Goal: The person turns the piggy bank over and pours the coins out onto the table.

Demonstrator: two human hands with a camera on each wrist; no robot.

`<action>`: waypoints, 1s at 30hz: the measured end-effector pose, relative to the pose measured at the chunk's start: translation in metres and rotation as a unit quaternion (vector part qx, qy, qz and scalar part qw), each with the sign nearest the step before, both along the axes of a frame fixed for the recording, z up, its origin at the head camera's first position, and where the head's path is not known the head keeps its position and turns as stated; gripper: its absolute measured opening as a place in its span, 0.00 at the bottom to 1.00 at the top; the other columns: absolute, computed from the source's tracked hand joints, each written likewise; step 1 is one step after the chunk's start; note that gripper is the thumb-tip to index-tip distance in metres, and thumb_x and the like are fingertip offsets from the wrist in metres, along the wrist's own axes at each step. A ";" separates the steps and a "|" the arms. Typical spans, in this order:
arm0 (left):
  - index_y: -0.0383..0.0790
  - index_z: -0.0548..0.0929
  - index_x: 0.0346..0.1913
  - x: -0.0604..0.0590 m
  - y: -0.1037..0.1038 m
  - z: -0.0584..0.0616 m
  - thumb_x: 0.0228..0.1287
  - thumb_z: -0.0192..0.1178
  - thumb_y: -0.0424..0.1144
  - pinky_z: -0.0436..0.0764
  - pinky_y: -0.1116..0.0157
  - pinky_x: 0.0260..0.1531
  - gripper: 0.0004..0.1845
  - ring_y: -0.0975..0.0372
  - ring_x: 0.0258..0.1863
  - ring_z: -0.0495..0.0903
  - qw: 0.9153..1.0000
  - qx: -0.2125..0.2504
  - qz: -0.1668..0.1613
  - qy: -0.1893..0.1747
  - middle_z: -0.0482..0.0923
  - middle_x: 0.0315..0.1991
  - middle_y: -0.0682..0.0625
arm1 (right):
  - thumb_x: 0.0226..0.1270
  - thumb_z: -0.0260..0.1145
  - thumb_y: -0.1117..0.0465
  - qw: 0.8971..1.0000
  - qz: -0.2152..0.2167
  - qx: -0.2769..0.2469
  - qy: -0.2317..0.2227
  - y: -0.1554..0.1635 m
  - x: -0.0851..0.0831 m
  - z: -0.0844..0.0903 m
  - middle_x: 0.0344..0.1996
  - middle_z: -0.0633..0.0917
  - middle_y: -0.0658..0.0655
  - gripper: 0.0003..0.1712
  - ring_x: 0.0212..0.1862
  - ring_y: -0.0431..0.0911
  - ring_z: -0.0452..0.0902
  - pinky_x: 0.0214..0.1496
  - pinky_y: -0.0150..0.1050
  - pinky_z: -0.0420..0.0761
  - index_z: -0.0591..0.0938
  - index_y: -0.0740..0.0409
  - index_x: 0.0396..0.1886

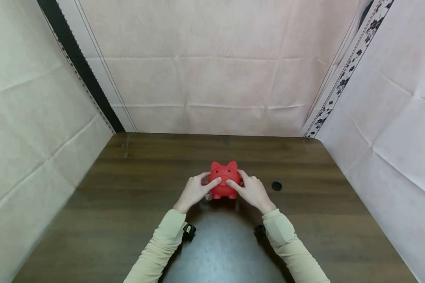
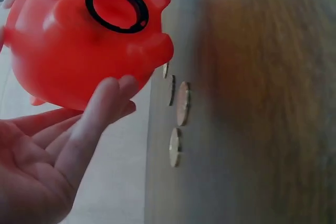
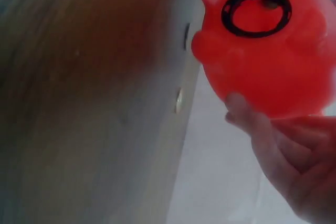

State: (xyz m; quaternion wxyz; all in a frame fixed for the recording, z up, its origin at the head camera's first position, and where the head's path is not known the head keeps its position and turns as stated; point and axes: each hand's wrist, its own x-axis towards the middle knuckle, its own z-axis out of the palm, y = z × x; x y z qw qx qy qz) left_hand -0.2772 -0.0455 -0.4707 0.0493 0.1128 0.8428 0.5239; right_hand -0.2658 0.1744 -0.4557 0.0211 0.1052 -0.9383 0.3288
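Observation:
A red piggy bank [image 1: 225, 181] is held between both hands, its face towards the head camera. My left hand [image 1: 195, 190] grips its left side, thumb on the front; my right hand [image 1: 251, 192] grips the other side in the same way. Both wrist views show its underside raised off the table, with a black ring [image 2: 117, 7] around an uncovered round hole. Through the hole, a small dark piece [image 3: 270, 4] shows inside in the right wrist view. Several coins [image 2: 182, 103] lie on the table below the bank.
A black round plug [image 1: 276, 186] lies on the brown wooden table [image 1: 127, 220], to the right of my right hand. One coin [image 1: 208, 196] shows beside my left thumb in the head view. Pale cloth [image 1: 205, 78] hangs behind the table and along both sides.

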 end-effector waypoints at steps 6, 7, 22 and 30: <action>0.55 0.70 0.68 0.004 -0.001 0.011 0.53 0.69 0.59 0.85 0.57 0.48 0.39 0.60 0.46 0.85 0.997 0.034 0.010 0.072 0.83 0.53 0.52 | 0.59 0.67 0.37 0.996 0.023 -0.058 0.070 0.000 0.005 0.009 0.48 0.84 0.54 0.46 0.41 0.45 0.81 0.43 0.40 0.85 0.63 0.51 0.72; 0.57 0.68 0.69 0.005 -0.001 0.014 0.52 0.71 0.56 0.85 0.57 0.48 0.40 0.59 0.49 0.84 0.994 0.054 0.003 0.093 0.82 0.55 0.53 | 0.57 0.70 0.40 0.991 0.038 -0.080 0.097 0.001 0.006 0.012 0.52 0.82 0.55 0.49 0.45 0.48 0.81 0.44 0.42 0.85 0.61 0.50 0.73; 0.62 0.68 0.69 0.010 0.010 0.013 0.48 0.76 0.44 0.82 0.55 0.53 0.43 0.54 0.61 0.78 0.980 0.048 0.007 0.194 0.63 0.73 0.55 | 0.53 0.76 0.61 0.964 0.119 -0.228 0.064 0.009 -0.003 -0.007 0.68 0.69 0.59 0.58 0.59 0.57 0.78 0.58 0.53 0.81 0.49 0.41 0.75; 0.57 0.69 0.69 0.011 0.008 0.027 0.47 0.76 0.36 0.81 0.54 0.54 0.44 0.57 0.67 0.71 0.947 0.104 -0.015 0.303 0.61 0.74 0.56 | 0.49 0.77 0.68 0.948 0.126 -0.232 0.177 0.002 0.002 0.012 0.71 0.65 0.56 0.60 0.66 0.49 0.69 0.62 0.33 0.77 0.50 0.44 0.76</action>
